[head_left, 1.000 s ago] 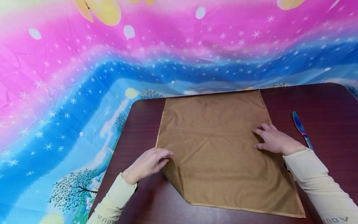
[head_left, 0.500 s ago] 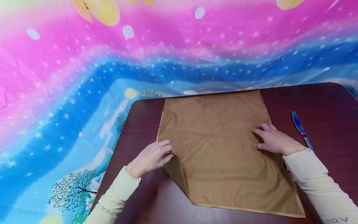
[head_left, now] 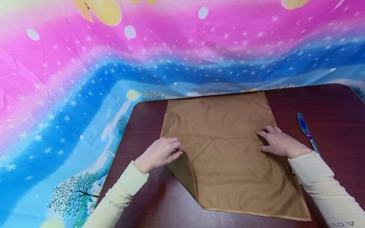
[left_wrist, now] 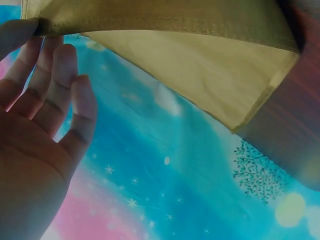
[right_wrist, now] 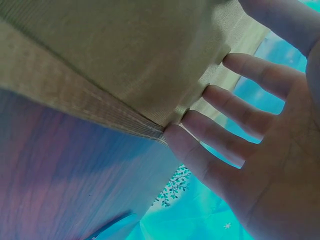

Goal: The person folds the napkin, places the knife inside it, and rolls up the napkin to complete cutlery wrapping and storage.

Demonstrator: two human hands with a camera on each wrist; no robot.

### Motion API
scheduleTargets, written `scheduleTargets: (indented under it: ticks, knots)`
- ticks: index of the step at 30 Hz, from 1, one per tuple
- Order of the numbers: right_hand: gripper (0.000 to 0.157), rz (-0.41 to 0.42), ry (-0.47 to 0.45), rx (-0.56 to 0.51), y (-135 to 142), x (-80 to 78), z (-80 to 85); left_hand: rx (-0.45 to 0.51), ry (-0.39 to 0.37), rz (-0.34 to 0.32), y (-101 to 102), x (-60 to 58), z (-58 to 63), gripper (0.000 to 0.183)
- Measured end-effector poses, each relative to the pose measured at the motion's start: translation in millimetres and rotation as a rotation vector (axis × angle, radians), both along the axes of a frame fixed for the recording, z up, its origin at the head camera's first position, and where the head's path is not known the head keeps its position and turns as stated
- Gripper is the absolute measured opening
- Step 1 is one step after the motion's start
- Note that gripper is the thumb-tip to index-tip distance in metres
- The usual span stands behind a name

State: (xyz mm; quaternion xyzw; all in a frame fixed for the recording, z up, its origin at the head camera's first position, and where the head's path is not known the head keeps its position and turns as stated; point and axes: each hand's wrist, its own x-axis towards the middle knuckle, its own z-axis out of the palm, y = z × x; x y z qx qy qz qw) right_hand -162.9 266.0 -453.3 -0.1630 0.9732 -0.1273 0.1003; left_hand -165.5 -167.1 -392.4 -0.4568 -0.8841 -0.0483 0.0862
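A brown cloth napkin (head_left: 219, 136) with stitched hems lies spread over the dark table. Its near left corner is lifted, and my left hand (head_left: 161, 153) pinches it between thumb and fingers. In the left wrist view the thumb presses the hem (left_wrist: 125, 22) against the fingertips, while the far part of the cloth stays flat. My right hand (head_left: 280, 142) rests on the napkin near its right edge, fingers spread. The right wrist view shows those fingertips (right_wrist: 215, 95) touching the cloth.
To the right of the napkin lies a table knife (head_left: 305, 126) with a shiny multicoloured blade. The reddish-brown table (head_left: 336, 104) has rounded far corners. Behind and to the left hangs a pink and blue patterned fabric backdrop (head_left: 159, 38).
My left hand has moved up and slightly right with the pinched corner, folding more of the napkin's left side over. The right hand has stayed in place.
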Motion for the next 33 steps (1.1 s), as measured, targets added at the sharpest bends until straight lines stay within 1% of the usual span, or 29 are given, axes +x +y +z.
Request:
scheduleTargets:
  ticks: [6,8,11,14,18,23,27,33]
  knots:
    - [0.064,-0.009,-0.011,-0.013,-0.7,2.0,1.1,-0.015,0.041,-0.013,11.4,-4.6,3.2,0.009]
    - [0.063,-0.013,-0.017,-0.014,-1.3,2.7,1.5,-0.022,0.042,-0.013,14.9,-5.5,4.1,0.010]
    - [0.064,-0.002,-0.003,-0.013,-2.3,3.6,2.8,-0.035,0.036,-0.005,20.2,-7.7,5.5,0.010]
    - [0.064,0.016,0.022,-0.013,-4.7,4.3,4.6,-0.049,0.034,0.004,25.7,-10.8,6.8,0.013]
    - [0.062,0.039,0.040,-0.044,-11.6,5.4,8.2,-0.069,0.039,0.014,32.6,-15.4,8.0,0.016]
    - [0.058,0.075,0.063,-0.108,-22.4,7.5,13.7,-0.072,0.046,0.003,40.8,-21.1,8.1,0.015]
    - [0.057,0.111,0.093,-0.137,-33.4,9.5,18.6,-0.081,0.055,-0.001,47.4,-25.1,9.1,0.015]
    - [0.053,0.182,0.143,-0.174,-54.5,13.1,27.0,-0.084,0.015,0.009,56.0,-28.8,11.6,0.016]
